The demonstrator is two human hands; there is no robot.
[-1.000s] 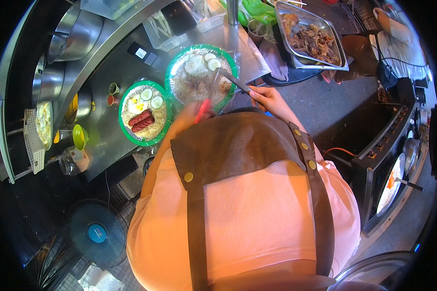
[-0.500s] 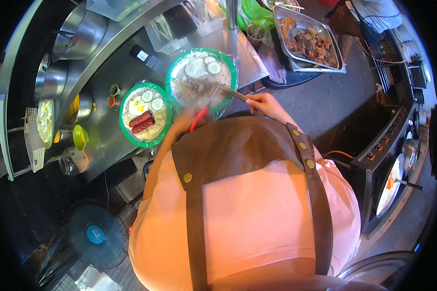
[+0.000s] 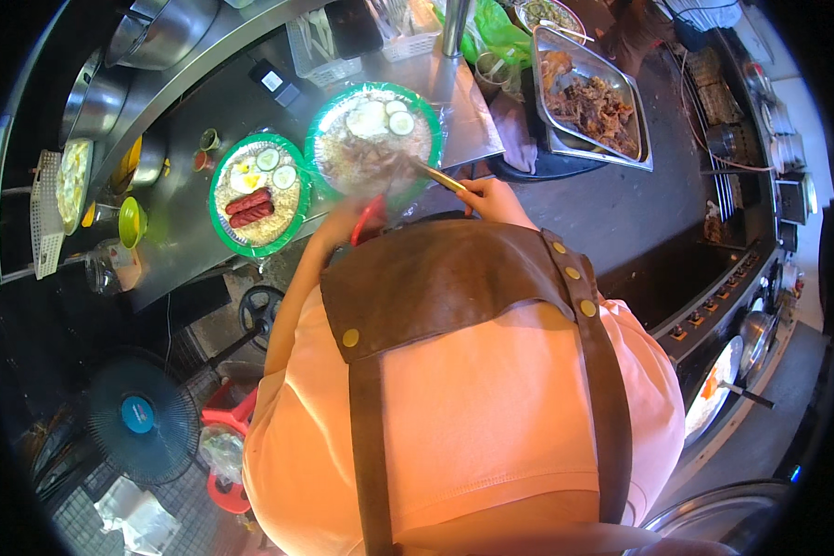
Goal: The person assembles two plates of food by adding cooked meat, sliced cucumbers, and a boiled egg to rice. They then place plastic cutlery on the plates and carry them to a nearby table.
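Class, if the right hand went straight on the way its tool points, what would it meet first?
Likely the rim of the closer green-rimmed plate: the right hand aims its long tool that way. One view leaves the hand's height unclear, so it might pass over.

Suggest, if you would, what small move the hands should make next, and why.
I would probably steady the brown food on the right-hand green-rimmed plate with the metal utensil: the right hand holds it pointing over that plate, and the left hand has a red-handled tool at its near edge, though blur hides any contact.
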